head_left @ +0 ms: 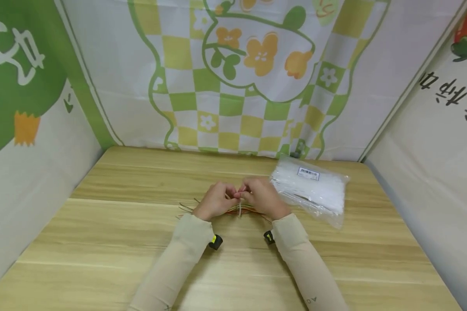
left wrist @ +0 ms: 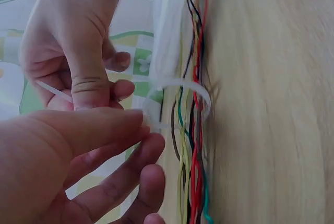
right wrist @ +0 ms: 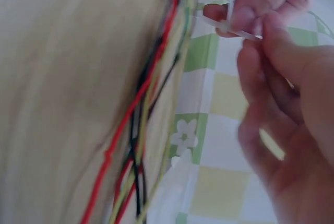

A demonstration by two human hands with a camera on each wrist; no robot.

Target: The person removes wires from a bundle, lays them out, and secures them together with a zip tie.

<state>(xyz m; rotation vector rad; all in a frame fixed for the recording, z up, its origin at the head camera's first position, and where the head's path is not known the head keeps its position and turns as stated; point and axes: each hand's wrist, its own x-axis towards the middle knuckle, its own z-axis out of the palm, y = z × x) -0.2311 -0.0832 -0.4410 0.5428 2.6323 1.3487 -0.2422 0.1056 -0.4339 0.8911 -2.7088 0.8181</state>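
The head view looks forward and down from above the desk point(head_left: 101, 242), taking in the whole desktop, both sleeved forearms at lower centre and the printed cloth walls behind. The left wrist view sits very close, turned sideways so the desk fills the right of the frame; the left hand point(left wrist: 73, 166) lies lower left, the right hand point(left wrist: 78, 41) upper left. The right wrist view is equally close and blurred, desk at left, right hand point(right wrist: 292, 130) at right. All three share the wire bundle point(left wrist: 190, 145) and the cable tie point(left wrist: 182, 85).
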